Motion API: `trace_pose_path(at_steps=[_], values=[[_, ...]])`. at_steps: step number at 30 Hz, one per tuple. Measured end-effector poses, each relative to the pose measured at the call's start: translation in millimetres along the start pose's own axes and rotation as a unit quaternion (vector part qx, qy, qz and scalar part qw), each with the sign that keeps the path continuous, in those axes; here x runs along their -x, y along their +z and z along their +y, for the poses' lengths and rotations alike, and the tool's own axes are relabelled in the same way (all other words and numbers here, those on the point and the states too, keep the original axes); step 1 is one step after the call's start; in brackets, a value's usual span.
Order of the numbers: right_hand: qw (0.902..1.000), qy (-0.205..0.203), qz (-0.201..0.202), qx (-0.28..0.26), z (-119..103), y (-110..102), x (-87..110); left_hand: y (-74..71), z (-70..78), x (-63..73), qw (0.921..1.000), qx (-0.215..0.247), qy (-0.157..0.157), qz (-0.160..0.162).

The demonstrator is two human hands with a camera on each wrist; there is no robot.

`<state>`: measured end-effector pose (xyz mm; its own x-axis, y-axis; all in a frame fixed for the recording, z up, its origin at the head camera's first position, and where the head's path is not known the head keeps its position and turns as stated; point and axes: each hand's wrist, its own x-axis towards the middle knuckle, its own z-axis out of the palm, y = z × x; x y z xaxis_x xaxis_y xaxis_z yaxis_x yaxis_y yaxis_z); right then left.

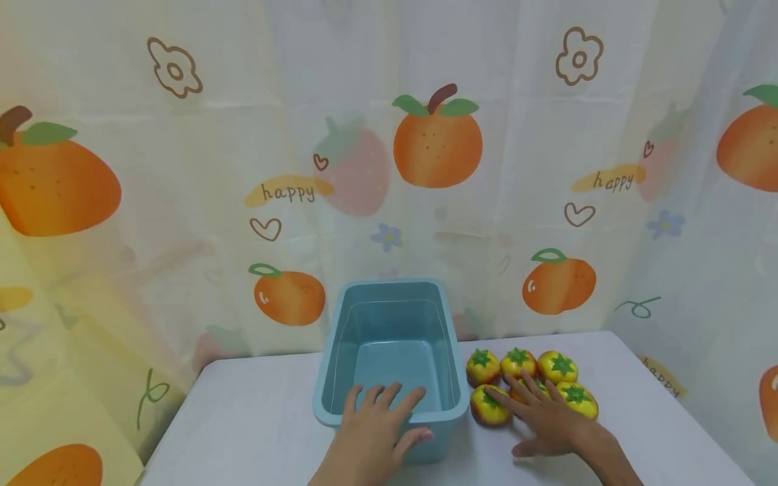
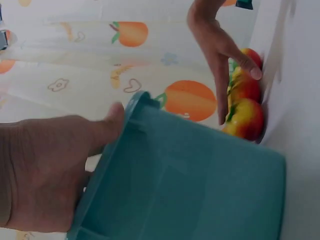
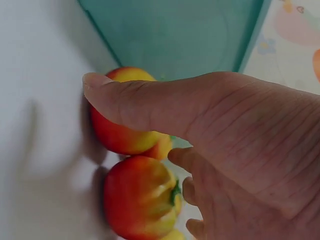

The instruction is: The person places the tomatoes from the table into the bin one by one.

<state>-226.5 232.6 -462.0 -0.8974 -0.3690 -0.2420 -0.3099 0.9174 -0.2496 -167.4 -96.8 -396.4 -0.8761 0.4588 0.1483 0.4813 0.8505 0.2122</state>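
Note:
A blue-green plastic bin [image 1: 395, 364] stands on the table. My left hand [image 1: 373, 432] is at its near rim, fingers loosely spread over the inside and thumb outside the wall. To the right of the bin, several yellow-red fruits [image 1: 558, 366] with green star-shaped tops sit in two rows. My right hand [image 1: 547, 418] reaches over the front row with its fingers spread, partly hiding the middle fruit [image 1: 523, 390]. One fingertip overlaps the front left fruit [image 1: 489, 414]. In the right wrist view, the thumb [image 3: 135, 102] passes in front of a fruit [image 3: 120, 137].
The white tabletop [image 1: 255, 418] extends to both sides of the bin. Behind it hangs a pale curtain [image 1: 474, 223] printed with oranges and flowers, close to the table's back edge and the bin's far end.

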Motion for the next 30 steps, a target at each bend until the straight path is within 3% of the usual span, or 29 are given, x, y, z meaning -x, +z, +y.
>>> trace_pose_path(at_steps=[3, 7, 12, 16, 25, 30], values=[[0.9998, -0.015, 0.007, -0.011, 1, -6, 1.4, -11.0, -11.8, 0.8, 0.9965, 0.076, 0.031, -0.014], [0.9986, -0.031, 0.014, -0.04, 4, -20, 4.7, -26.1, -35.1, 2.9, 0.99, 0.133, 0.045, 0.012], [0.9966, -0.019, 0.021, -0.077, 12, -39, 9.6, -35.0, -73.5, 0.9, 0.9874, 0.143, 0.007, 0.067], [0.9942, -0.016, 0.038, -0.099, 23, -51, 13.7, -36.0, -103.6, -7.2, 0.9852, 0.149, -0.011, 0.084], [0.9899, -0.011, 0.088, -0.11, 53, -66, 22.4, -21.2, -156.1, -42.3, 0.9817, 0.184, -0.032, 0.039], [0.9867, -0.004, 0.117, -0.113, 70, -71, 26.0, -9.3, -170.5, -54.0, 0.9737, 0.225, -0.034, 0.016]])
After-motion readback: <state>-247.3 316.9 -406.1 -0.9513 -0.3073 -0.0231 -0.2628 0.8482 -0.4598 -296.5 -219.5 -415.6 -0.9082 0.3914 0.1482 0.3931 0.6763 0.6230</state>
